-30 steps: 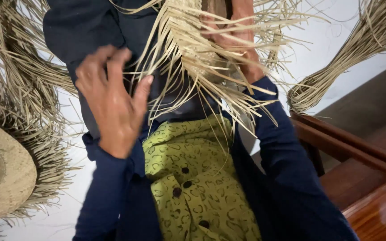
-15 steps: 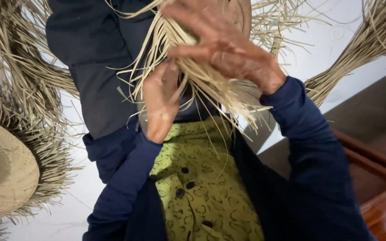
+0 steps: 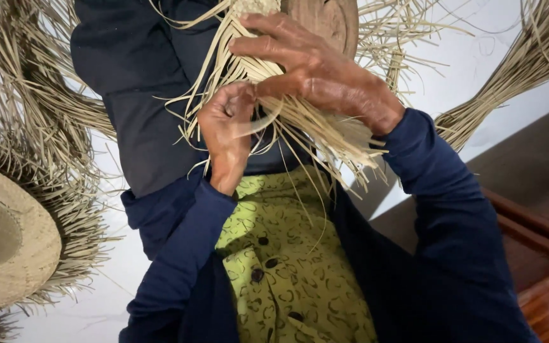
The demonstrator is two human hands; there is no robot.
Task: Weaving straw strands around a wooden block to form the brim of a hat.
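A half-woven straw piece (image 3: pixel 249 9) with long loose pale strands (image 3: pixel 325 130) lies over a round wooden block (image 3: pixel 328 22) on my dark-trousered knee. My left hand (image 3: pixel 223 130) is curled below it, with its fingers pinching a few strands. Across the strands just above lies my right hand (image 3: pixel 316 73), fingers spread toward the left and pressing the straw against the block. The two hands touch at the thumbs. Both arms are in dark blue sleeves over a green patterned shirt (image 3: pixel 281 267).
A woven straw hat (image 3: pixel 7 241) with a fringe of unwoven ends lies at the left on a white surface. More loose straw (image 3: pixel 27 95) spreads above it. A tied straw bundle (image 3: pixel 509 82) lies at the upper right, and brown wooden furniture (image 3: pixel 541 254) at the lower right.
My left hand came in from the left, where it was open, and closed on the strands. My right hand swung down across the straw, and the view drew closer.
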